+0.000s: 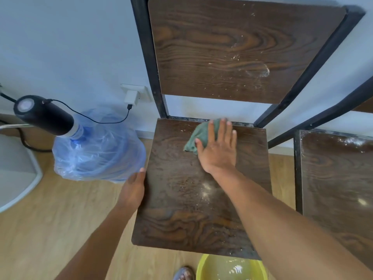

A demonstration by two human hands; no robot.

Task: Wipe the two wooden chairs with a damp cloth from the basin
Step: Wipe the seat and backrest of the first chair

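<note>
A dark wooden chair with a black metal frame stands in front of me; its seat and backrest carry pale dust and specks. My right hand lies flat, fingers spread, pressing a green cloth onto the back of the seat. My left hand grips the seat's left edge. A second wooden chair stands to the right, its seat dusty near the back. A yellow basin with water sits on the floor below the first seat's front edge.
A blue water jug wrapped in plastic, topped by a black pump with a cable to a wall charger, stands close to the chair's left. A white object lies far left. My sandalled foot is beside the basin.
</note>
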